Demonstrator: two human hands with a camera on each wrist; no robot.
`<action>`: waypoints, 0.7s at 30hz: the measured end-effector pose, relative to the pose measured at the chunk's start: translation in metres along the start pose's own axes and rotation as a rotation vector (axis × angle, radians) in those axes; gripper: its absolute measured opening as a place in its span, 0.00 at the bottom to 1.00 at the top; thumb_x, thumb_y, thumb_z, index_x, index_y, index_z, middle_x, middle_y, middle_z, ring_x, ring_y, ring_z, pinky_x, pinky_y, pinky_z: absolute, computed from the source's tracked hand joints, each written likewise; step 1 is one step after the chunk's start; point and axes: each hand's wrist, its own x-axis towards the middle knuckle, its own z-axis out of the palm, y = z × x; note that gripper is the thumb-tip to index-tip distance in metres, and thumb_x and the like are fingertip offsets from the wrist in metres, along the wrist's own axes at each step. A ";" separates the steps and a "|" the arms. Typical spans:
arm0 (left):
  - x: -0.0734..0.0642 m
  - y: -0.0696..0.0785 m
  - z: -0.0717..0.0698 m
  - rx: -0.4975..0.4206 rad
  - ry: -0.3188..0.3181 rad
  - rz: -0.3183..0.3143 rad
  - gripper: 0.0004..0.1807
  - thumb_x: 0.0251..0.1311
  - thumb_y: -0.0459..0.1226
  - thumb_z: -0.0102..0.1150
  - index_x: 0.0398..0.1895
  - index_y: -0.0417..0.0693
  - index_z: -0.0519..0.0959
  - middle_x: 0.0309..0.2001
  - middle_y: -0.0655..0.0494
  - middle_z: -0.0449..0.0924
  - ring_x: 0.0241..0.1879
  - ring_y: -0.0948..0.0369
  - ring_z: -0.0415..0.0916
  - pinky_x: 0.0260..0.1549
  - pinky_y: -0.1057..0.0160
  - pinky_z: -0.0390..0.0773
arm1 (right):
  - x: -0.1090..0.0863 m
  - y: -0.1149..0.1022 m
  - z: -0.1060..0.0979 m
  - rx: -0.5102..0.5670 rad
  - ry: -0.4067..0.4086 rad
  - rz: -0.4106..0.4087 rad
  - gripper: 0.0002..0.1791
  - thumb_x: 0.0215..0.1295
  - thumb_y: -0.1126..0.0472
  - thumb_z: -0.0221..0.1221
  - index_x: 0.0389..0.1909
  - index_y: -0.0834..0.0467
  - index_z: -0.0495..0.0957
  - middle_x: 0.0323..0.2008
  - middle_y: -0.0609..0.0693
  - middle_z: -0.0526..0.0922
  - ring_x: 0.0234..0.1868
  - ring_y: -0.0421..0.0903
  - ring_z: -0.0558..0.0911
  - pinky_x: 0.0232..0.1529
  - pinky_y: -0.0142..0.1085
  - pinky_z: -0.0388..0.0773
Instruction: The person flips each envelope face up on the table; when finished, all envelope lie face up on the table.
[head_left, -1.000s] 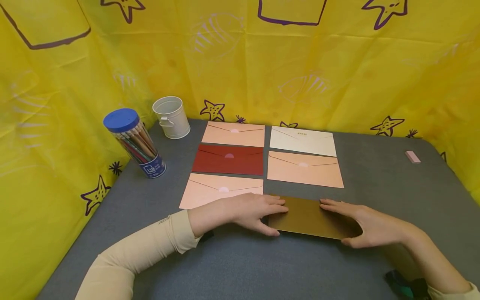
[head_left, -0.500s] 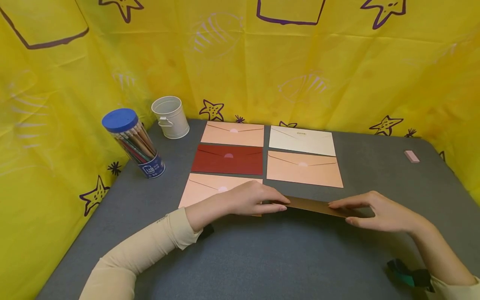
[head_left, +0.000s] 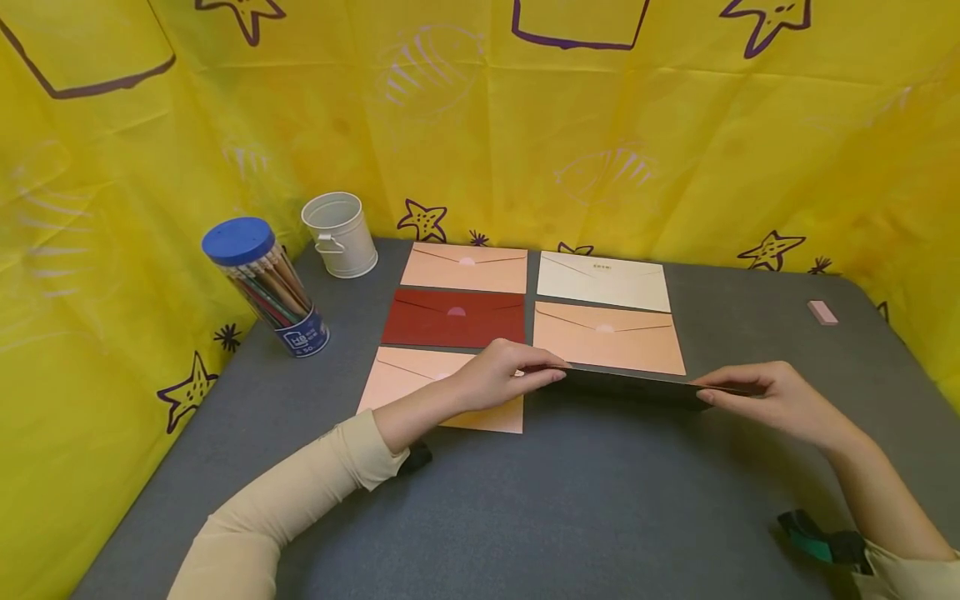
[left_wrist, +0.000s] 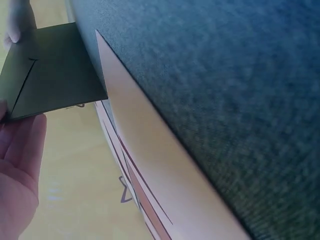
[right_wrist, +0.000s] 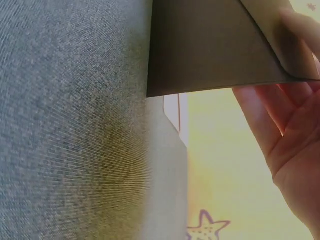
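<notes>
A gold-brown envelope [head_left: 637, 388] stands steeply tilted above the table, its flap side turned towards me. My left hand [head_left: 491, 377] pinches its left end between thumb and fingers. At the opposite end, my right hand [head_left: 783, 403] pinches it likewise. In the left wrist view the envelope [left_wrist: 55, 75] looks dark, with a flap line showing. The right wrist view has its lower corner close to the tabletop. Behind it lies a peach envelope [head_left: 609, 342]. Another peach envelope [head_left: 408, 379] lies partly under my left forearm.
A dark red envelope [head_left: 453, 318], a third peach envelope [head_left: 465, 268] and a cream envelope [head_left: 603, 283] lie farther back. At the left stand a blue-lidded pencil tub [head_left: 270, 287] and a small white bucket [head_left: 345, 237]. A pink eraser [head_left: 822, 312] lies far right on the grey table [head_left: 600, 517].
The gold-brown envelope went from lying flat under both hands to being lifted and tilted up, and it moved farther away. Both hands rose with it, now pinching its ends.
</notes>
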 end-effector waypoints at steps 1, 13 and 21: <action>0.000 0.000 0.000 -0.005 0.011 -0.023 0.11 0.63 0.34 0.62 0.48 0.43 0.85 0.41 0.56 0.86 0.33 0.73 0.77 0.33 0.74 0.76 | 0.001 0.001 0.000 0.000 0.014 0.011 0.12 0.61 0.75 0.61 0.44 0.63 0.84 0.38 0.50 0.88 0.37 0.40 0.85 0.36 0.27 0.80; 0.003 -0.001 -0.001 -0.166 0.207 -0.334 0.09 0.59 0.36 0.67 0.42 0.43 0.85 0.33 0.57 0.85 0.32 0.66 0.81 0.35 0.68 0.81 | 0.013 0.005 0.001 -0.106 0.153 0.224 0.07 0.64 0.59 0.65 0.40 0.56 0.85 0.31 0.48 0.84 0.30 0.42 0.75 0.28 0.31 0.71; 0.003 -0.006 0.002 -0.392 0.199 -0.576 0.14 0.58 0.36 0.68 0.46 0.40 0.83 0.33 0.52 0.85 0.30 0.53 0.84 0.34 0.58 0.83 | 0.018 0.015 0.008 -0.022 0.111 0.280 0.09 0.65 0.58 0.64 0.40 0.59 0.81 0.28 0.49 0.80 0.27 0.45 0.76 0.27 0.35 0.76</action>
